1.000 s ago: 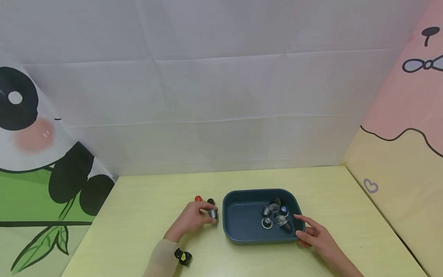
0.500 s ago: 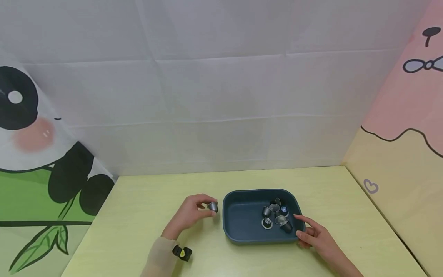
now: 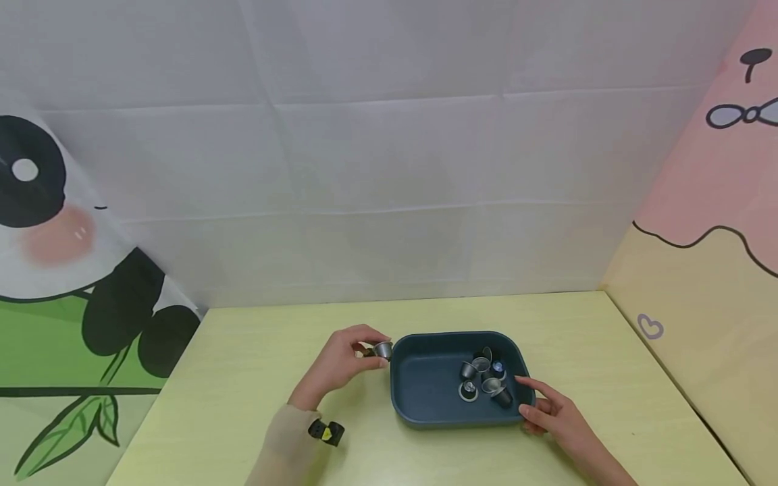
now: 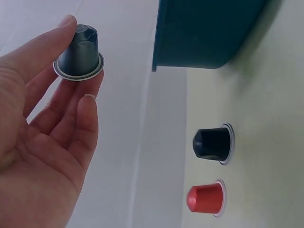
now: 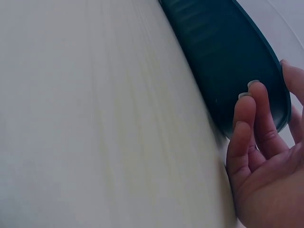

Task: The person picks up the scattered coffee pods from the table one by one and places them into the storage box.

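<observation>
My left hand [image 3: 340,361] pinches a grey coffee capsule [image 3: 383,350] between thumb and fingers, right at the left rim of a dark blue tray [image 3: 419,408]. In the left wrist view this capsule [image 4: 83,54] has its wide rim down. Below it, a black capsule [image 4: 212,144] and a red capsule [image 4: 206,198] are on the table; the hand mostly hides them in the head view. My right hand [image 3: 556,415] holds the tray's right end, with the fingers [image 5: 244,114] against its outer wall. Several dark and silver capsules [image 3: 491,385] lie in the tray's right half.
The pale yellow table [image 3: 243,378] meets a white cloth backdrop [image 3: 377,169] behind. Printed panels stand at both sides, a pink and cream one [image 3: 699,202] on the right. A black band [image 3: 326,432] is on the left wrist.
My left hand, holding the grey capsule, has lifted away from the other two capsules and moved toward the back and right, up to the tray's rim. The right hand and tray stay put.
</observation>
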`<move>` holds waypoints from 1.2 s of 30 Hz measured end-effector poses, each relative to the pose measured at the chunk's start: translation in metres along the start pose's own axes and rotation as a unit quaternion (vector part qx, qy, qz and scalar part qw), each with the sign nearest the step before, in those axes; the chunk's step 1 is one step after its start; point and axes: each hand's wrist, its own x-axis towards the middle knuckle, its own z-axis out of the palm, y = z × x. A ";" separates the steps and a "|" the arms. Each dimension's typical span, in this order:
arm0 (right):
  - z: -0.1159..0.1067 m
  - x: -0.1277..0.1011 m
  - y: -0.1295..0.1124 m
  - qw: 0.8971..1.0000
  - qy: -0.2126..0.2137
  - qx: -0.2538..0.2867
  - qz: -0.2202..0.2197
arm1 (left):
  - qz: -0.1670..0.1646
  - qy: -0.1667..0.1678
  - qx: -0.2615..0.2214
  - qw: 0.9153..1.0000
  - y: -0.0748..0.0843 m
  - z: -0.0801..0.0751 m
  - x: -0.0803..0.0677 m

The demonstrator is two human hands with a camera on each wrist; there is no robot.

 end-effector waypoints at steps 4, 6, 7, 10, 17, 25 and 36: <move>0.000 -0.001 0.000 1.000 -0.009 0.008 -0.002 | 0.011 -0.006 -0.002 1.000 0.010 0.000 0.007; 0.000 -0.001 0.000 1.000 -0.009 0.010 -0.005 | 0.020 -0.007 0.002 1.000 0.014 0.000 0.011; 0.000 -0.001 0.000 1.000 -0.009 0.009 -0.007 | 0.023 -0.008 0.001 1.000 0.017 0.001 0.014; 0.000 0.000 0.001 1.000 -0.010 0.008 -0.011 | 0.028 -0.012 0.003 1.000 0.024 0.002 0.021; -0.001 0.000 0.001 1.000 -0.013 0.007 -0.010 | 0.037 -0.027 0.005 0.999 0.037 0.010 0.040; -0.001 0.000 0.002 1.000 -0.013 0.007 -0.010 | 0.061 -0.045 -0.005 0.997 0.050 0.023 0.061; 0.000 0.000 0.002 1.000 -0.004 0.004 0.000 | 0.082 -0.058 0.008 0.995 0.057 0.048 0.087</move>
